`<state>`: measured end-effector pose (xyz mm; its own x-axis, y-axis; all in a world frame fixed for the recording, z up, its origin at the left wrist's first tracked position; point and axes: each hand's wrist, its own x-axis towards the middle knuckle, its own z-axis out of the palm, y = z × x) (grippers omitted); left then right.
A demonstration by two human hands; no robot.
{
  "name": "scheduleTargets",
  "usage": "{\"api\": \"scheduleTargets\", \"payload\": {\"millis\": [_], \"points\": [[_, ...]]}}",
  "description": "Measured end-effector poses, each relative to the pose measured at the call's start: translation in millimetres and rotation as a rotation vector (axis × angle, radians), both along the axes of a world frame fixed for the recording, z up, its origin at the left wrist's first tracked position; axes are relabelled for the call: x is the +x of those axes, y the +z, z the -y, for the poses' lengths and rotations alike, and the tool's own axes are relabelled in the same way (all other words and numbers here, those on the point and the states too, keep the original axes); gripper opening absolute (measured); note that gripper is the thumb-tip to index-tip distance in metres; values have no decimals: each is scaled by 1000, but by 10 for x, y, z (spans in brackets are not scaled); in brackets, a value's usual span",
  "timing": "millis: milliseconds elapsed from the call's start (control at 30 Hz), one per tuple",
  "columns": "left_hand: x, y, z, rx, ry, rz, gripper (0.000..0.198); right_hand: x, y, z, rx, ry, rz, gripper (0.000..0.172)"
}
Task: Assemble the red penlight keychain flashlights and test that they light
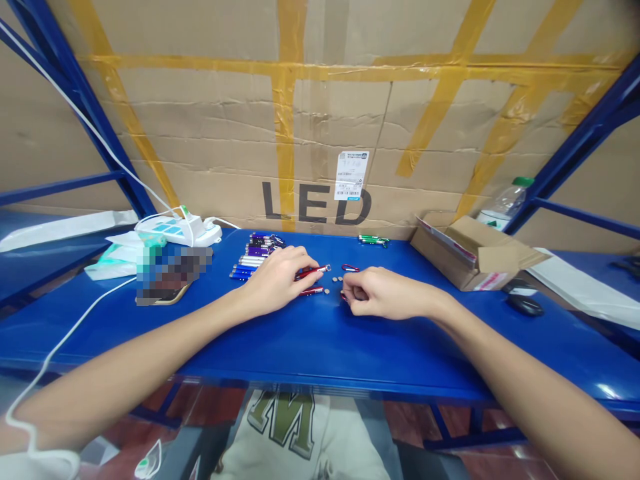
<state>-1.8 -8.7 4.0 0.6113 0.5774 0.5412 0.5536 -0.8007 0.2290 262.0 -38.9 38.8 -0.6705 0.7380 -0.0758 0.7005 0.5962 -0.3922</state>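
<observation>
left hand: arched over the near middle of the tabletop [295,347], its fingers [313,262] closed narrow on a slim red tube [320,269] — probably to steady it with the tip facing inward.
right hand [377,293]: curled, thumb and fingers drawn tight beside a bit of red; whether they grip it, i cannot tell.
second red tube [313,291]: lies just below the left hand, perhaps within easy reach.
small round discs [335,279]: loose between the two hands, likely grouped there so either can pick them up.
red carabiner [351,268]: lies flat above the right hand.
coloured tubes [251,261]: purple, black, white and blue, side by side beyond the left wrist — seemingly sorted by colour; green tubes [373,240] sit apart at the back.
cardboard box [453,253]: open, flaps raised, at the right; its contents are hidden.
plastic bottle [507,203]: green-capped, behind the box; contents unclear.
</observation>
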Motion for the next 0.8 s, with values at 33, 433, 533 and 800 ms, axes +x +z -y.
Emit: {"api": "scheduleTargets", "payload": {"millis": [33, 433, 533, 800], "points": [[0, -1, -1, 0, -1, 3, 24, -8, -6, 0, 22, -10, -19, 9], [3, 0, 0, -1, -41, 53, 21, 7, -126, -69, 235, -78, -449, 6], [5, 15, 21, -12, -78, 76, 20, -6, -166, -94, 286, -93, -530, 9], [1, 32, 42, -21, -173, 82, 21, -20, -237, -151, 251, -41, -641, 17]]}}
